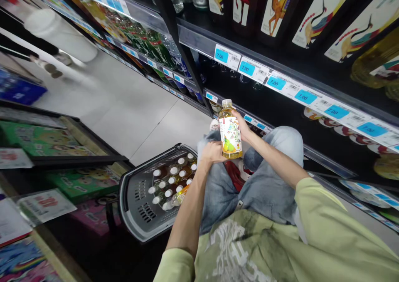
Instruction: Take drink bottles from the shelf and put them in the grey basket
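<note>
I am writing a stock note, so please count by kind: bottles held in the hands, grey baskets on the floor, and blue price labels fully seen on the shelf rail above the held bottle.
Bottle held by left hand and right hand: 1
Grey basket: 1
Blue price labels on the shelf rail: 6
Total: 8

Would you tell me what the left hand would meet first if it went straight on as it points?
The left hand grips the bottle; pushing on past it, it would probably reach the low shelf rail behind, though depth is unclear.
</note>
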Action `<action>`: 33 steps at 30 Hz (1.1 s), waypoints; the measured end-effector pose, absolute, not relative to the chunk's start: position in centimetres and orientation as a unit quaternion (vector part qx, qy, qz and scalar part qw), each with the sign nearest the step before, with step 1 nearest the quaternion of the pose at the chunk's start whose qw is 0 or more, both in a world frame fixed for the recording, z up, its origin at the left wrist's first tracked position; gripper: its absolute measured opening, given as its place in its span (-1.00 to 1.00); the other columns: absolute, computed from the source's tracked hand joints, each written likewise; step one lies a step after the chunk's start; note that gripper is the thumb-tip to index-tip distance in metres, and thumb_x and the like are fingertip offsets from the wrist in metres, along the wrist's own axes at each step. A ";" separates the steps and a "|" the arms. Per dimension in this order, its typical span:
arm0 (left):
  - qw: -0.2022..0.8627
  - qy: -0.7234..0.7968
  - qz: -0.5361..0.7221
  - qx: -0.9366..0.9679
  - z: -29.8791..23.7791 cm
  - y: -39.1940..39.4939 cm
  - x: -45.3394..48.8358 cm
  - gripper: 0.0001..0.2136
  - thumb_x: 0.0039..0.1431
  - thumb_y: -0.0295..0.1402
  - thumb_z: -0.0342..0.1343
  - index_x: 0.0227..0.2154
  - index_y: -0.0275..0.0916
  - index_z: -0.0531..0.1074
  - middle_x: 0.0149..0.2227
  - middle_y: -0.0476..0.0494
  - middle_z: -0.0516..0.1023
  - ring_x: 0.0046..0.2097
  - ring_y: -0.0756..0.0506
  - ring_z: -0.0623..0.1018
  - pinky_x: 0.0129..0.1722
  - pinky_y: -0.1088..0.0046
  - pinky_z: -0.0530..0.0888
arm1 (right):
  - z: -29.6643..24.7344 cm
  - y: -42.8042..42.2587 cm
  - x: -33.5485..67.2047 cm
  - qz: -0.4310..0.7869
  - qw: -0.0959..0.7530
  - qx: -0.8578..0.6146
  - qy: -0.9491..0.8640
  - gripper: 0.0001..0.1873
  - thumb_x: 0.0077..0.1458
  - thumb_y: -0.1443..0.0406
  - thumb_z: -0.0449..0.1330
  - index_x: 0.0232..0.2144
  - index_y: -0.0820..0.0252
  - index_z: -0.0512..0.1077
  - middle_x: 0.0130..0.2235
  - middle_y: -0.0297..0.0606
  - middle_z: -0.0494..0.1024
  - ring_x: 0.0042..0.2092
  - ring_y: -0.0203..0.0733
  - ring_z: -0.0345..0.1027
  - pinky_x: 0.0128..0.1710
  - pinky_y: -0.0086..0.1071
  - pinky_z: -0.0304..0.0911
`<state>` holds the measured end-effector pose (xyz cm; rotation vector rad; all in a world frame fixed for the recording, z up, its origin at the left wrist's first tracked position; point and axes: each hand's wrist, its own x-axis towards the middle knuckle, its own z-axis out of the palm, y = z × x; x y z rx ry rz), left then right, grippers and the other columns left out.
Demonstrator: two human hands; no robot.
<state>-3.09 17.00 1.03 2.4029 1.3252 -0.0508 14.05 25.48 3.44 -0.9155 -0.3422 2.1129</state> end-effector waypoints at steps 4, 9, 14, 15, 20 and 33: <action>0.200 0.469 -0.023 0.860 1.2 17.0 -3.0 -0.62 0.19 0.02 0.26 -0.31 -0.26 0.66 -0.27 -0.32 0.69 -0.21 -0.30 0.69 -0.22 0.24 0.46 | 3.3 25.5 14.1 0.836 0.398 -0.353 -0.136 -0.49 0.25 -0.16 0.33 -0.23 0.18 0.54 -0.45 -0.26 0.62 -0.41 -0.11 0.56 -0.39 -0.34 0.50; 0.201 0.469 -0.017 0.860 1.0 17.0 -3.0 -0.61 0.16 0.02 0.27 -0.31 -0.26 0.66 -0.29 -0.32 0.69 -0.23 -0.29 0.68 -0.21 0.24 0.46 | 3.7 25.4 14.1 0.833 0.395 -0.364 -0.133 -0.49 0.26 -0.16 0.31 -0.23 0.18 0.54 -0.47 -0.25 0.61 -0.42 -0.10 0.56 -0.40 -0.33 0.49; 0.198 0.471 -0.018 0.860 0.6 17.0 -3.1 -0.57 0.16 0.05 0.27 -0.27 -0.29 0.67 -0.28 -0.34 0.68 -0.22 -0.30 0.68 -0.21 0.22 0.46 | 3.0 25.5 14.3 0.843 0.386 -0.341 -0.154 -0.44 0.28 -0.19 0.26 -0.22 0.21 0.54 -0.42 -0.19 0.64 -0.38 -0.08 0.57 -0.37 -0.31 0.51; 0.197 0.470 -0.018 0.860 0.5 17.0 -3.1 -0.58 0.16 0.04 0.27 -0.27 -0.28 0.68 -0.27 -0.34 0.69 -0.22 -0.30 0.67 -0.20 0.23 0.47 | 2.9 25.5 14.3 0.845 0.384 -0.334 -0.161 -0.42 0.29 -0.20 0.24 -0.22 0.22 0.55 -0.39 -0.16 0.65 -0.37 -0.07 0.58 -0.36 -0.30 0.51; 0.191 0.466 -0.011 0.864 0.4 17.0 -3.1 -0.61 0.17 0.00 0.27 -0.26 -0.28 0.68 -0.25 -0.33 0.69 -0.21 -0.30 0.67 -0.18 0.22 0.48 | 2.6 25.5 14.3 0.850 0.374 -0.322 -0.186 -0.39 0.31 -0.22 0.18 -0.23 0.23 0.55 -0.34 -0.11 0.68 -0.38 -0.10 0.56 -0.37 -0.32 0.50; 0.203 0.457 0.005 0.866 0.9 16.8 -3.4 -0.65 0.18 -0.01 0.26 -0.33 -0.24 0.66 -0.26 -0.30 0.69 -0.22 -0.27 0.66 -0.17 0.25 0.47 | 2.3 25.5 14.1 0.842 0.381 -0.341 -0.168 -0.43 0.28 -0.20 0.24 -0.25 0.20 0.55 -0.39 -0.16 0.64 -0.35 -0.06 0.58 -0.31 -0.28 0.53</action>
